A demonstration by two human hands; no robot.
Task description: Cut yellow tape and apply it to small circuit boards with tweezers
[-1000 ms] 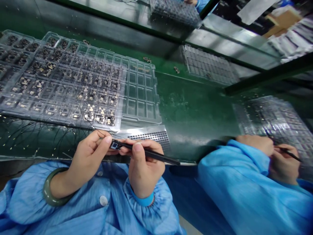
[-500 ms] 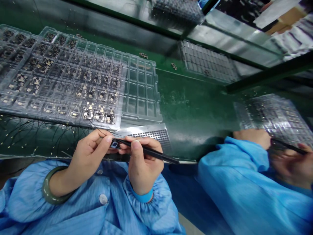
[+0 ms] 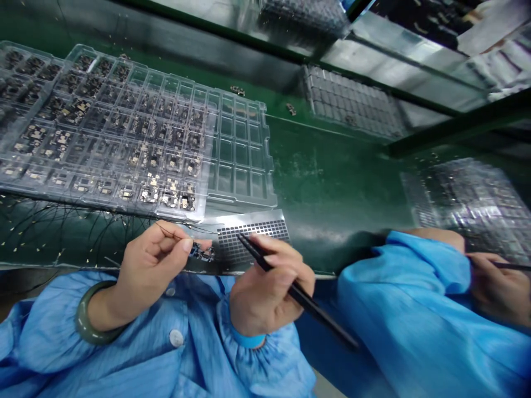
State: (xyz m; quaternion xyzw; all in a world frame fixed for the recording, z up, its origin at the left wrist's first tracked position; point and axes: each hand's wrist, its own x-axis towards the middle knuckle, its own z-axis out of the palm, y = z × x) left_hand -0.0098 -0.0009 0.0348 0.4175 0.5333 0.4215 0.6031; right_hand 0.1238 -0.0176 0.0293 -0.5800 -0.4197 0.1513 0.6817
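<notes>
Pinched between thumb and fingers of my left hand (image 3: 155, 260) is a small circuit board (image 3: 203, 251) with a thin dark wire near the fingers. My right hand (image 3: 271, 282) is closed around black tweezers (image 3: 309, 304). Their tips point up and left, over a clear sheet (image 3: 253, 229) bearing rows of small black rectangles. Whether the tips touch the sheet I cannot tell. Just beyond my left hand lies a clear plastic tray (image 3: 207, 204) with many compartments, a lot of them filled with small circuit boards.
Loose black wires (image 3: 83, 226) spread along the bench's front edge at left. Small parts (image 3: 237, 90) lie behind the trays. Another compartment tray (image 3: 352, 102) stands at the back beside a green frame bar (image 3: 435, 135). At right, a co-worker's blue sleeve (image 3: 415, 293) reaches the bench.
My right hand has moved right and away from the circuit board, swinging the tweezers so their tips are now over the sheet. My left hand still holds the board, now tilted differently.
</notes>
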